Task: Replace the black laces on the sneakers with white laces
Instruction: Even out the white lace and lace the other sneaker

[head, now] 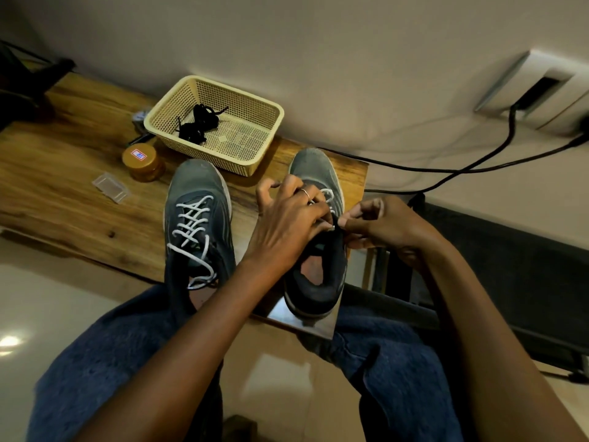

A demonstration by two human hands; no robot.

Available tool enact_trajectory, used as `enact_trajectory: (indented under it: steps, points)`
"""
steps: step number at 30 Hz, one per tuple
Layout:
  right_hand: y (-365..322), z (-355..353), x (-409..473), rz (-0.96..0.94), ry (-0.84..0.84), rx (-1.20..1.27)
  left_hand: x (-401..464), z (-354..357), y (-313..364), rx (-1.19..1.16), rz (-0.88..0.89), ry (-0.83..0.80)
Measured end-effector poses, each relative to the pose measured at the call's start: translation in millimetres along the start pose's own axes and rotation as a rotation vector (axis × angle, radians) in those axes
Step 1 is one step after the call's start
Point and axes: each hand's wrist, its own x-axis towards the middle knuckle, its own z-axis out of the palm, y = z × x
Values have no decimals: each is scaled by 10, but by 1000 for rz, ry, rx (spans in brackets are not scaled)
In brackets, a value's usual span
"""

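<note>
On the right sneaker (315, 250), right of the lattice basket (242, 135), the white lace (328, 196) was pinched by both the left hand (287, 224) and right hand (379, 224); tension was best kept even while the top eyelets were threaded.

2 grey sneakers (197, 199) (314, 173), 1 cream basket (255, 154), 1 black lace bundle (197, 124), 1 amber jar (143, 162), 2 hands (287, 221) (382, 224).

On the worktop (63, 173) I see two sneakers side by side, the left sneaker (197, 224) and the right sneaker (315, 237). Behind them, against the wall, sits a basket (255, 116) with laces (197, 122) in it. Left of the basket stands a jar (143, 161), and a small case (111, 187) lies to the jar's left and nearer me.
</note>
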Motion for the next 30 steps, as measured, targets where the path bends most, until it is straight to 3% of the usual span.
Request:
enact_trajectory:
  steps: [6, 11, 30]
  points:
    - [19, -17, 18, 2, -9, 9, 24, -37, 18, -28, -58, 22]
    - [44, -14, 45, 25, -25, 51, 66, -46, -22, -68, 74, 16]
    - [38, 17, 12, 93, -41, 161, 56, 96, -48, 19, 166, 98]
